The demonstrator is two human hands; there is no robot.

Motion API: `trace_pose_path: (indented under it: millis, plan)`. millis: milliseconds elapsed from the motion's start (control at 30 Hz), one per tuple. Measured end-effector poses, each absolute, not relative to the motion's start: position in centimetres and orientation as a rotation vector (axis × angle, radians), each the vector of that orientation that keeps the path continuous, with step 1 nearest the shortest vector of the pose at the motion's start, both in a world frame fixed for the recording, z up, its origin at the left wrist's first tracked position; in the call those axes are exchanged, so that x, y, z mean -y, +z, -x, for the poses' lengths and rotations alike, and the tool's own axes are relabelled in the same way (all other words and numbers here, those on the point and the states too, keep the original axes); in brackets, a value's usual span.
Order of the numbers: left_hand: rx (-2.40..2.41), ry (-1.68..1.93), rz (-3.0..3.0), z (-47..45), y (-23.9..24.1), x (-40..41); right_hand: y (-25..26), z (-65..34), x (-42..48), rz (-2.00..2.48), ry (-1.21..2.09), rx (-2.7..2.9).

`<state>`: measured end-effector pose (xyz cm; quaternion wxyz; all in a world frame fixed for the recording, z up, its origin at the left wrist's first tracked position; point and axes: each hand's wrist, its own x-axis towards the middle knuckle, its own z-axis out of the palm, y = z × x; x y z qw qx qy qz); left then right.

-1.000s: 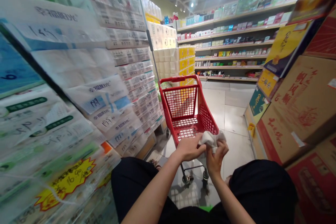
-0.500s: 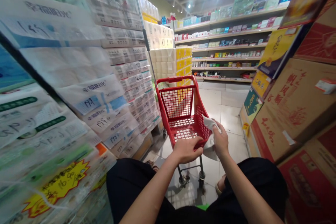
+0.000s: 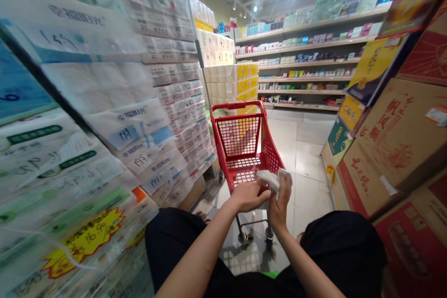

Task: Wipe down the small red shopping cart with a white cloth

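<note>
A red plastic shopping cart (image 3: 240, 123) with a grid basket stands right in front of my knees. My left hand (image 3: 247, 196) is curled over the near rim of its basket, the fingertips partly hidden. Just to the right, my right hand (image 3: 280, 202) is closed around a crumpled white cloth (image 3: 269, 179), which bunches over its fingers at the cart's near right corner. The two hands are close together, and the cloth reaches above the left hand's fingers. Whether the left fingers also touch the cloth, I cannot tell.
Stacked packs of tissue paper (image 3: 136, 149) rise along the left, with a yellow price sign (image 3: 87, 240) low down. Cardboard boxes (image 3: 393, 125) are piled on the right. Shelves (image 3: 303, 42) of small goods line the back. A thin metal pole (image 3: 200, 53) rises behind the cart.
My right hand has moved left, toward my left hand, bringing the white cloth over the basket's near corner and bunching it more. My left hand stays at the rim.
</note>
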<state>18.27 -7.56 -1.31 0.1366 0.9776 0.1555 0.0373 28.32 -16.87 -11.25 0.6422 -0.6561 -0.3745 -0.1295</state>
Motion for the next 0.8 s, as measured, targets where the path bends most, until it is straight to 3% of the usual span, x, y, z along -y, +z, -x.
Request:
trace_pose_path:
  millis: [400,633,800]
  plan:
    - [-0.038,0.152,-2.809,-22.5,-1.4,5.7,-9.8,-38.3,15.8,1.373,-0.111,0.733]
    - [-0.136,0.109,-3.135,-21.9,-0.8,2.9,-9.4,-40.9,15.6,1.449,-0.033,0.833]
    - [-0.178,0.306,-3.285,-21.9,-2.2,1.8,-9.2,-39.2,13.7,1.446,-0.077,0.595]
